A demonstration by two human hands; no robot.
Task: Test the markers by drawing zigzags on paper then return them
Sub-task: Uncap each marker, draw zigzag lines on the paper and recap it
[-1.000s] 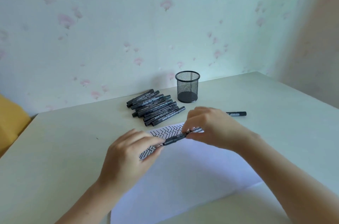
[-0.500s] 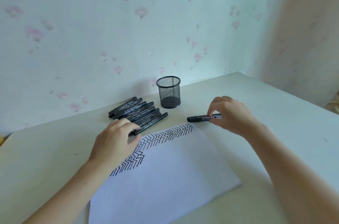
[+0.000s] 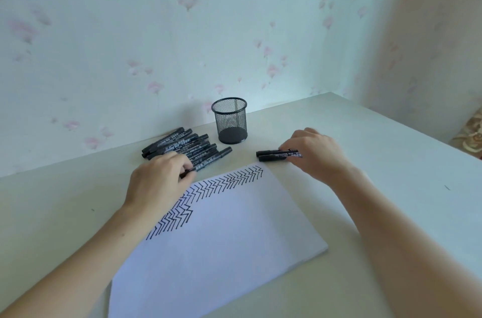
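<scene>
A white sheet of paper (image 3: pixel 221 237) lies on the table, with rows of black zigzags (image 3: pixel 224 182) along its far and left edges. Behind it lies a pile of several black markers (image 3: pixel 180 147). My left hand (image 3: pixel 159 179) is at the pile's near end, its fingers curled round the nearest marker (image 3: pixel 208 160). Right of the paper's far corner, two black markers (image 3: pixel 270 155) lie side by side on the table. My right hand (image 3: pixel 315 153) pinches the right end of one of these.
An empty black mesh pen cup (image 3: pixel 229 121) stands by the wall between the pile and the two markers. The pale table (image 3: pixel 365 130) meets floral wallpaper behind. A patterned cushion (image 3: pixel 472 135) shows at the right edge.
My right hand carried the marker to the right and set it down beside another one. My left hand let go of that marker and moved to the pile, taking hold of a marker there.
</scene>
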